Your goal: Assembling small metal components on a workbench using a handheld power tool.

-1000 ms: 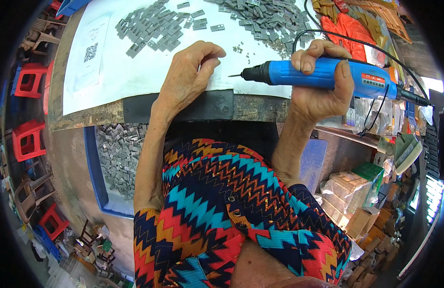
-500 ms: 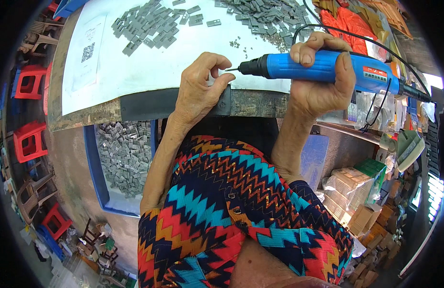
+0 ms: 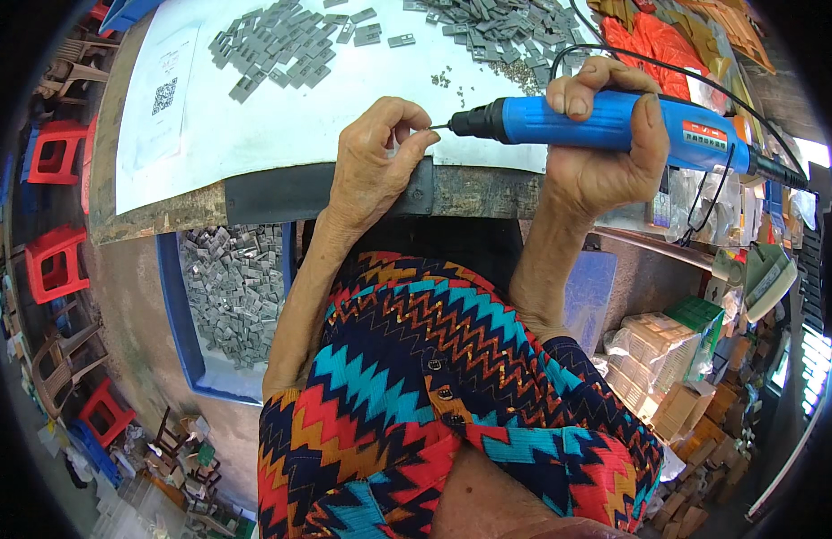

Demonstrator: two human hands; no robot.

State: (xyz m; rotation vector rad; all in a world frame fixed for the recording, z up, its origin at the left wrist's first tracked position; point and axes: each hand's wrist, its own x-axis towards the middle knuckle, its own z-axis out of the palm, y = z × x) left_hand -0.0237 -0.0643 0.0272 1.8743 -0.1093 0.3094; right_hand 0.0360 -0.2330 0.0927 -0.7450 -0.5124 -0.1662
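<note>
In my right hand is a blue electric screwdriver with a black nose, held level and pointing left. Its thin bit reaches the fingertips of my left hand. Thumb and forefinger of that hand are pinched together at the bit's tip; whatever sits between them is hidden or too small to make out. Beyond my hands, grey rectangular pieces lie spread on the white sheet. A second pile of grey pieces lies farther right, with small screws beside it.
A blue tray full of grey pieces stands below the table's front edge, left of me. The screwdriver's black cord loops over the right side. Red plastic lies at the back right. Red stools stand at the far left.
The screwdriver has shifted slightly right, and its bit now meets my left fingertips. My left thumb and forefinger have closed together a little more.
</note>
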